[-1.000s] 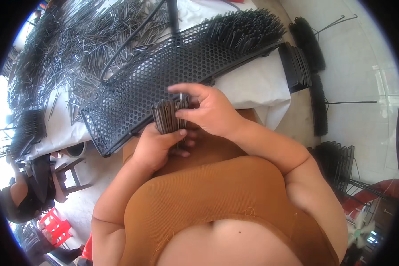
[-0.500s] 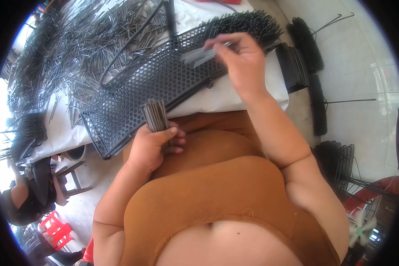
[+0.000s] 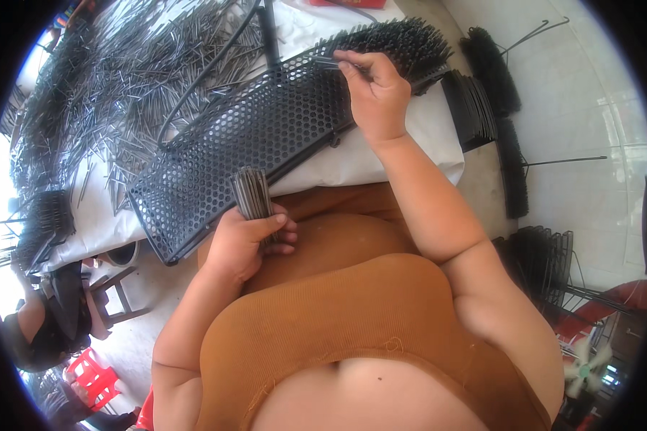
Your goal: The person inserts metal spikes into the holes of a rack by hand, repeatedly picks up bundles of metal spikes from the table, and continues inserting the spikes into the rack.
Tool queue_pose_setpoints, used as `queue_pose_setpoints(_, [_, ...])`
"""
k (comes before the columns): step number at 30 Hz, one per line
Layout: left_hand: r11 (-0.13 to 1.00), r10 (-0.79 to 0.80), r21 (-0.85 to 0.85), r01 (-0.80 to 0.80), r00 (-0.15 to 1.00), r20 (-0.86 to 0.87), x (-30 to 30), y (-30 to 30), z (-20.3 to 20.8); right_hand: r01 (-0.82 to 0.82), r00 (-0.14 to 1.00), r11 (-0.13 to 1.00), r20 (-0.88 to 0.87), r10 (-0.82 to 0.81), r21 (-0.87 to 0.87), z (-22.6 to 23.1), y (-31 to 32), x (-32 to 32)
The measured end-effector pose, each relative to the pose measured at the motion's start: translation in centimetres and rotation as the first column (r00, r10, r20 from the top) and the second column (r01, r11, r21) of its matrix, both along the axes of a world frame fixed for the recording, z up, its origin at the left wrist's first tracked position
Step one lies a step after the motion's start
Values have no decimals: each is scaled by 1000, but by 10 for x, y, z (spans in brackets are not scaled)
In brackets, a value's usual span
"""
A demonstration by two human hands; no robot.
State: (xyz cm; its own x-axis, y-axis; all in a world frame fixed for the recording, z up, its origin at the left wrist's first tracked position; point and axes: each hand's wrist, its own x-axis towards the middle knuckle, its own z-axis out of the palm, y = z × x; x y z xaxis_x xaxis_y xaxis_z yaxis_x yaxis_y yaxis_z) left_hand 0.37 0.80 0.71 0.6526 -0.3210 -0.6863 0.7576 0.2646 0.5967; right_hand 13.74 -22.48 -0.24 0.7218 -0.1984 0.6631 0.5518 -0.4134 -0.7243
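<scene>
My left hand [image 3: 246,235] is closed around an upright bundle of thin grey rods [image 3: 250,188], close to my waist. In front of it lies a long black perforated panel [image 3: 244,136] with a raised rim, slanting up to the right. Dense rows of dark rods [image 3: 406,44] stand in the holes at its far right end. My right hand [image 3: 381,97] pinches a few grey rods [image 3: 328,62] at the edge of those rows. Their tips lie over the panel's holes; whether they enter one I cannot tell.
A large heap of loose rods [image 3: 136,72] covers the table's left side. White sheeting [image 3: 338,167] shows along the front edge. Stacked black panels [image 3: 469,108] and brush-like pieces [image 3: 490,68] stand on the right. A person [image 3: 50,309] sits at lower left near a red stool [image 3: 93,377].
My right hand has moved slightly left, and the rods in it, blurred before, have come up to the edge of the filled rows. My left hand stays nearly still with its bundle.
</scene>
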Motion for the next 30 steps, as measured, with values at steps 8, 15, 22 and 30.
queue_pose_setpoints(8, [1000, -9, 5, 9, 1000, 7, 0, 0, -2, -40, 996, 997, -79, 45, 63, 2, -4, 2])
queue_pose_setpoints(15, [1000, -20, 2, 20, 1000, 20, -1, 2, -4, -26, 996, 994, -83, 17, -104, 15, -5, 0])
queue_pose_setpoints(22, [1000, -16, 8, 16, 1000, 21, -2, 1, -4, 2, 1000, 931, -13, -8, -366, 21, -2, 4])
queue_pose_setpoints(30, [1000, -12, -2, 12, 1000, 24, -3, 3, -5, -138, 981, 859, 49, 186, -494, 27, -5, 11])
